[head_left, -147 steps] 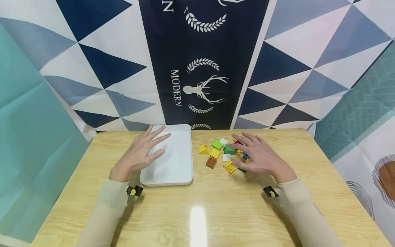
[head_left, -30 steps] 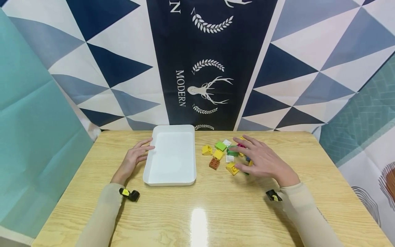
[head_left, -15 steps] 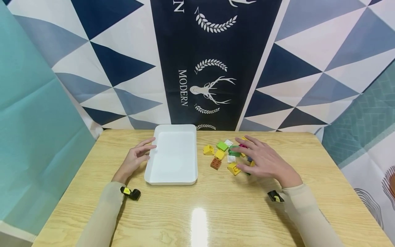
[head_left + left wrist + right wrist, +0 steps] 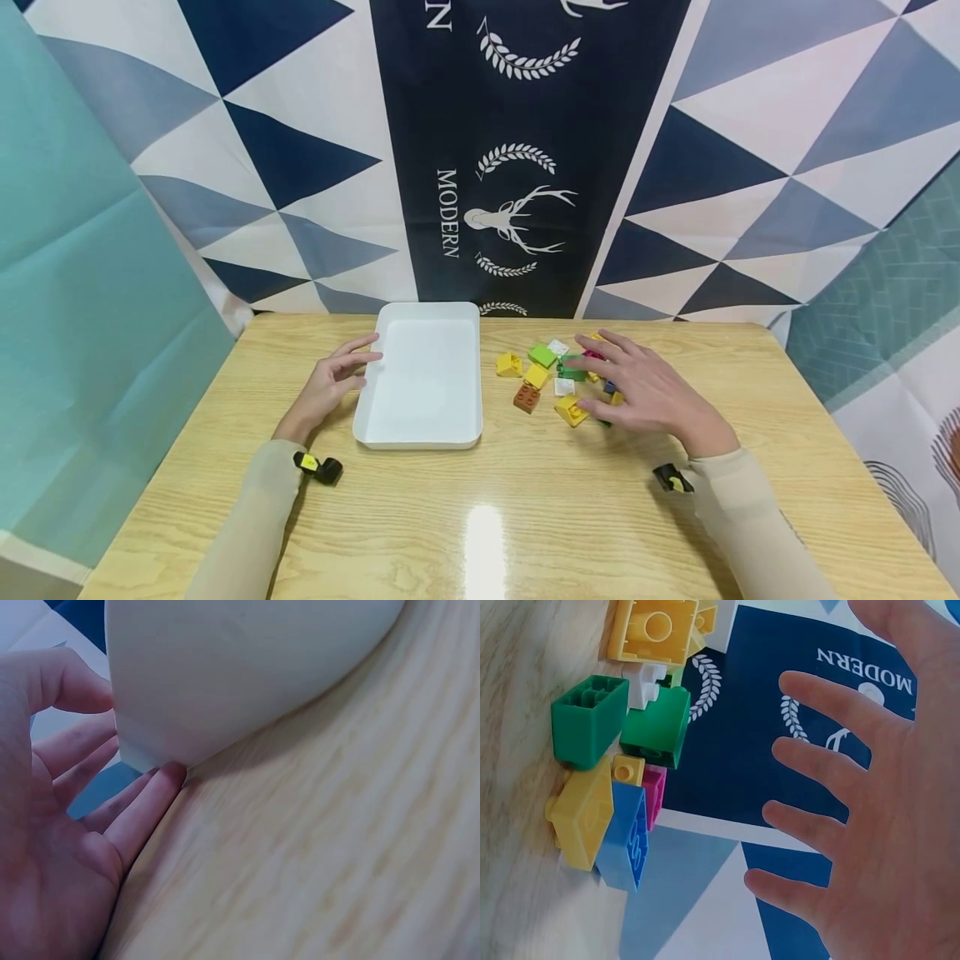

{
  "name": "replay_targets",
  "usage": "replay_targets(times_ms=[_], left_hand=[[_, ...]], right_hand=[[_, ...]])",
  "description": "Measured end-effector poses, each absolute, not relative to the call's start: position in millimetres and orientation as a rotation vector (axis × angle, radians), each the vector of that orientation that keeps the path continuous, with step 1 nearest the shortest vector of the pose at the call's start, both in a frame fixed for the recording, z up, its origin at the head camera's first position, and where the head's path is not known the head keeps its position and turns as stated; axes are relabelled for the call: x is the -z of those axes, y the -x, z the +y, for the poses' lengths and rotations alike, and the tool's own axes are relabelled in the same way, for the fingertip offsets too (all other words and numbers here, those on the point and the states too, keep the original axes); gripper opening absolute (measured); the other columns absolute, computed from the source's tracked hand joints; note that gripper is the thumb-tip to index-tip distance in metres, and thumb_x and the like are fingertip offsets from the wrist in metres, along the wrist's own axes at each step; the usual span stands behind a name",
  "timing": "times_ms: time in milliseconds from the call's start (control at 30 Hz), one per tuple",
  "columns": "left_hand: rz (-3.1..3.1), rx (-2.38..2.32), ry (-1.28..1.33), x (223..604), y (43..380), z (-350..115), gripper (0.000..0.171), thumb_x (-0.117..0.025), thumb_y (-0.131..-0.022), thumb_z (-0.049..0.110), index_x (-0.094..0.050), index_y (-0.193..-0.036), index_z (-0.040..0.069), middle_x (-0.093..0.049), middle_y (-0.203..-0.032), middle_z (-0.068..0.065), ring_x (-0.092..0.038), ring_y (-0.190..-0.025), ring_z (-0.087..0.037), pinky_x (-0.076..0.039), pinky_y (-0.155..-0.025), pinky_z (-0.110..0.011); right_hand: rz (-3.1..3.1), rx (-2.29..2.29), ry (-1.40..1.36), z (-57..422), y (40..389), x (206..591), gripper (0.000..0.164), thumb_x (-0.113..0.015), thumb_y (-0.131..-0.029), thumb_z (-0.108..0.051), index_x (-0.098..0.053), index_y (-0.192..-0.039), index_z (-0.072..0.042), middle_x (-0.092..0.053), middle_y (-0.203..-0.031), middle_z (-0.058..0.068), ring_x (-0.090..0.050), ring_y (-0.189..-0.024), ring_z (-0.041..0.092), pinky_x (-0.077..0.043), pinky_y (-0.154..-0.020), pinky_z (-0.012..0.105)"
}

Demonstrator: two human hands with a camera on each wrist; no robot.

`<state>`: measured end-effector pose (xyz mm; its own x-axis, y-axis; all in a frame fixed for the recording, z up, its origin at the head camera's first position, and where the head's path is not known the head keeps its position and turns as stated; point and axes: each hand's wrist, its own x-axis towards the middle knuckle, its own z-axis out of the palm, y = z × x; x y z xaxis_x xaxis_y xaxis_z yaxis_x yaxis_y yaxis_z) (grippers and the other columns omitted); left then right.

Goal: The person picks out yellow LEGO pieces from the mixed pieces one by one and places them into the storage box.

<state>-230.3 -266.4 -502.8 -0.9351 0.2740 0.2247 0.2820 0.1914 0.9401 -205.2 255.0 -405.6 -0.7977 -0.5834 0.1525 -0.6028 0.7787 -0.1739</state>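
Observation:
My left hand [image 4: 330, 385] is at the left side of a white rectangular tray [image 4: 367, 417]. It lightly holds the tray's left rim, with fingertips and thumb against it; the left wrist view shows a lower finger touching near the tray's base. My right hand [image 4: 648, 393] hovers, fingers spread, over the right part of a heap of toy building blocks, gripping none. Around it lie a yellow block [image 4: 572, 410], a white block [image 4: 564, 387], a dark green block [image 4: 590, 721] and a blue block [image 4: 624, 838]. It partly hides several blocks in the head view.
A brown block [image 4: 527, 397], a lime green block [image 4: 542, 356] and a yellow block [image 4: 509, 365] lie between tray and right hand. The wooden table [image 4: 420, 525] meets a patterned backdrop [image 4: 510, 167] behind; a teal sheet [image 4: 97, 292] hangs at the left.
Since the oldest frame, my left hand has come from above the tray down to its left rim. My right hand stays over the blocks. The view has shifted slightly.

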Motion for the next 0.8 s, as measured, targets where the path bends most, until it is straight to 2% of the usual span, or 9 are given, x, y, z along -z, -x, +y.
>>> replay_targets(times_ms=[100,167,367,500,633,700,800], left_hand=[[-2.426,1.907,0.584,503.7,230.5,-268.3,0.045,-0.061,-0.101,-0.011,-0.066,-0.145,-0.016,-0.039,-0.178,-0.031,-0.030,-0.170,-0.046,-0.043,-0.120,-0.003],[-2.429,1.902,0.607,504.2,230.5,-269.8,0.045,-0.061,-0.102,-0.009,-0.065,-0.146,-0.016,-0.038,-0.178,-0.032,-0.032,-0.171,-0.039,-0.042,-0.121,-0.004],[-2.419,1.920,0.667,504.5,230.2,-272.5,0.045,-0.063,-0.104,-0.007,-0.062,-0.148,-0.017,-0.034,-0.179,-0.034,-0.037,-0.162,0.000,-0.041,-0.122,-0.004],[-2.420,1.925,0.677,504.1,230.4,-272.9,0.045,-0.064,-0.105,-0.005,-0.062,-0.148,-0.017,-0.033,-0.180,-0.034,-0.037,-0.156,0.012,-0.041,-0.123,-0.004],[-2.429,1.914,0.667,504.2,230.6,-272.7,0.045,-0.064,-0.104,-0.006,-0.062,-0.149,-0.016,-0.033,-0.180,-0.033,-0.037,-0.159,0.007,-0.040,-0.123,-0.003],[-2.430,1.914,0.659,504.2,230.5,-272.5,0.046,-0.064,-0.104,-0.006,-0.062,-0.149,-0.016,-0.034,-0.180,-0.033,-0.037,-0.165,-0.003,-0.040,-0.123,-0.003],[-2.431,1.913,0.646,504.0,230.2,-271.9,0.046,-0.064,-0.104,-0.006,-0.063,-0.148,-0.016,-0.035,-0.180,-0.032,-0.034,-0.172,-0.026,-0.040,-0.123,-0.004]], right_hand=[[-2.869,-0.331,-0.962,256.5,205.2,403.8,0.055,-0.071,-0.101,-0.050,-0.072,-0.151,-0.027,-0.055,-0.175,0.013,-0.045,-0.162,0.053,-0.046,-0.120,0.085],[-2.873,-0.326,-0.958,258.0,205.4,402.5,0.056,-0.073,-0.101,-0.050,-0.071,-0.152,-0.026,-0.055,-0.175,0.012,-0.045,-0.162,0.052,-0.047,-0.119,0.085],[-2.923,-0.304,-0.930,264.1,205.8,395.9,0.062,-0.077,-0.100,-0.052,-0.068,-0.156,-0.026,-0.051,-0.177,0.013,-0.046,-0.162,0.051,-0.046,-0.121,0.084],[-2.949,-0.329,-0.891,270.2,204.4,389.1,0.065,-0.082,-0.097,-0.047,-0.068,-0.156,-0.025,-0.052,-0.175,0.016,-0.047,-0.159,0.050,-0.048,-0.120,0.083],[-2.989,-0.384,-0.836,276.4,203.2,383.3,0.065,-0.086,-0.095,-0.042,-0.069,-0.155,-0.023,-0.052,-0.173,0.021,-0.047,-0.156,0.053,-0.049,-0.118,0.083],[-3.013,-0.409,-0.818,278.4,203.2,381.8,0.063,-0.087,-0.094,-0.038,-0.070,-0.153,-0.021,-0.053,-0.171,0.023,-0.049,-0.152,0.056,-0.050,-0.116,0.084],[-3.037,-0.426,-0.816,280.4,203.8,381.6,0.058,-0.087,-0.093,-0.029,-0.073,-0.149,-0.019,-0.059,-0.160,0.024,-0.057,-0.141,0.054,-0.055,-0.111,0.080]])
